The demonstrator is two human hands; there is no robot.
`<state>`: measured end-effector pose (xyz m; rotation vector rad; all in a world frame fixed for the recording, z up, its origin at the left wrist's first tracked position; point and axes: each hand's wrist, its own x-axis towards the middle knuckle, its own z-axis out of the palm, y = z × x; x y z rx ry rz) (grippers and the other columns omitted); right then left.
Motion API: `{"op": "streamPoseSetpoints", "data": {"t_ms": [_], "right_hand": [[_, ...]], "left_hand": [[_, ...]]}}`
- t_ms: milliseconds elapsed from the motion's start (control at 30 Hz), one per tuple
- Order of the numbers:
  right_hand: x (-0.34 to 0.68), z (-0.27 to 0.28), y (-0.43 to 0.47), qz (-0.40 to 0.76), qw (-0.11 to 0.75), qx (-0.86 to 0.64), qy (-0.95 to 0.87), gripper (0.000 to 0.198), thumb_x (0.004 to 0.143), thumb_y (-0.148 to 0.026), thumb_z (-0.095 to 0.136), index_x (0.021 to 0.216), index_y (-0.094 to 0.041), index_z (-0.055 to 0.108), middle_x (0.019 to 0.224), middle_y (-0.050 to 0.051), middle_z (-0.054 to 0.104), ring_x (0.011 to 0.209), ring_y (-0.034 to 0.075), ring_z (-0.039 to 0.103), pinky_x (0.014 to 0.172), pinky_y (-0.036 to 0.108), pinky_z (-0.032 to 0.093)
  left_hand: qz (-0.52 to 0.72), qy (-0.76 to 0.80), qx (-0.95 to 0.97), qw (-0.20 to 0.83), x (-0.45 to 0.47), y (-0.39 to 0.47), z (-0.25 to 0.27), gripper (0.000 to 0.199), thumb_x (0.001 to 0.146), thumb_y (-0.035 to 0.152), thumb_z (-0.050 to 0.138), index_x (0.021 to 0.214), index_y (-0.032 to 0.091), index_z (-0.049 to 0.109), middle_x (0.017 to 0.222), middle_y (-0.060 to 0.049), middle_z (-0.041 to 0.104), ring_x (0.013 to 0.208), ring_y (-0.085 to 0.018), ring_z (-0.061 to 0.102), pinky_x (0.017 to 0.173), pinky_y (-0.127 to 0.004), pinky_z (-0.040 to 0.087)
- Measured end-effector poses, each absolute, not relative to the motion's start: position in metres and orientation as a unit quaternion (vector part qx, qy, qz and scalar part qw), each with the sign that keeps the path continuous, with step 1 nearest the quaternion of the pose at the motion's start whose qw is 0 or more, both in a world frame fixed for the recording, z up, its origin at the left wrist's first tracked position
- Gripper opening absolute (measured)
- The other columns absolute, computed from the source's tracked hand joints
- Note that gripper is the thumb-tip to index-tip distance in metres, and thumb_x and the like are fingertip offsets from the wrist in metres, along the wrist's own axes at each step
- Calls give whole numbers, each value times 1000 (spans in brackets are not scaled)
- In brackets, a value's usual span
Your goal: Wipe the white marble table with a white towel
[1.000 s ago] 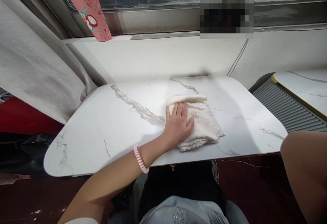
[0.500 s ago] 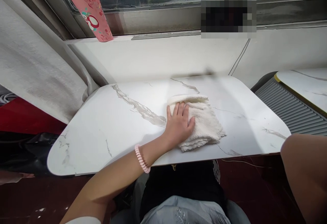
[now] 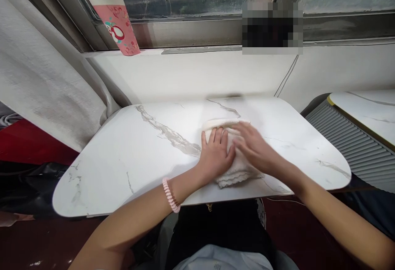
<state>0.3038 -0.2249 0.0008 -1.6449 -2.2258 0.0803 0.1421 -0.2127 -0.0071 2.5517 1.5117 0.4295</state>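
A folded white cloth [image 3: 236,177] with a frayed front edge lies on the white marbled table [image 3: 105,159]. My left hand [image 3: 215,155] rests flat on the cloth's left part, fingers spread and pointing away from me. My right hand [image 3: 257,151], slightly blurred, is over the cloth's right part with its fingers stretched out. Whether its fingertips press on the fabric I cannot tell. Both hands cover much of the cloth, and its right side is partly hidden.
A pink paper cup [image 3: 119,27] with a red straw stands on the window ledge at the left. A grey curtain [image 3: 52,68] hangs beside the table. At the right is a second marbled table [image 3: 367,109] with a ribbed grey side. A pixelated dark item is on the ledge.
My right hand has come in from the right and is now over the cloth. The left hand stays flat in the same place. The view has tilted up slightly.
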Motion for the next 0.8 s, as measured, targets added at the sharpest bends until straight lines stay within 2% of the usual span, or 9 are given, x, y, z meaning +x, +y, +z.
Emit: {"op": "streamPoseSetpoints", "data": {"t_ms": [67, 133, 233, 333, 500, 800], "right_hand": [[299, -7, -219, 41, 158, -602, -782, 55, 101, -51, 22, 144, -24, 42, 155, 12, 36, 145, 32, 28, 113, 56, 32], [294, -12, -207, 52, 132, -611, -779, 59, 100, -51, 19, 146, -21, 40, 157, 13, 31, 147, 32, 23, 115, 57, 26], [290, -13, -178, 55, 117, -611, -781, 57, 100, -48, 21, 149, -22, 37, 159, 13, 29, 147, 32, 23, 115, 55, 25], [290, -12, -141, 52, 126, -612, -779, 55, 101, -43, 21, 151, -25, 33, 160, 12, 27, 146, 34, 24, 113, 58, 25], [293, -12, -83, 63, 159, -620, -765, 53, 100, -38, 25, 149, -23, 38, 159, 10, 30, 146, 34, 25, 115, 56, 21], [305, -10, -37, 84, 181, -642, -740, 52, 100, -37, 23, 148, -24, 40, 157, 8, 33, 145, 28, 25, 118, 51, 17]], "left_hand": [[137, 503, 851, 61, 142, -209, -7, 56, 99, 36, 29, 147, 9, 37, 155, -16, 35, 146, -30, 27, 119, -61, 12], [130, 508, 850, 49, 142, -199, -7, 57, 98, 33, 29, 147, 6, 35, 155, -18, 34, 146, -31, 27, 119, -60, 9], [126, 522, 842, 45, 143, -173, -7, 56, 97, 30, 29, 147, 5, 35, 155, -18, 34, 146, -30, 28, 120, -57, 11], [141, 524, 839, 41, 144, -136, -7, 54, 96, 31, 32, 145, 8, 40, 154, -16, 39, 144, -28, 30, 120, -54, 13], [170, 518, 837, 34, 149, -73, -9, 49, 97, 34, 35, 141, 16, 44, 151, -12, 43, 142, -25, 34, 120, -51, 14], [166, 504, 847, 26, 165, -20, -10, 46, 99, 36, 31, 139, 17, 45, 150, -10, 44, 141, -24, 34, 119, -49, 15]]}}
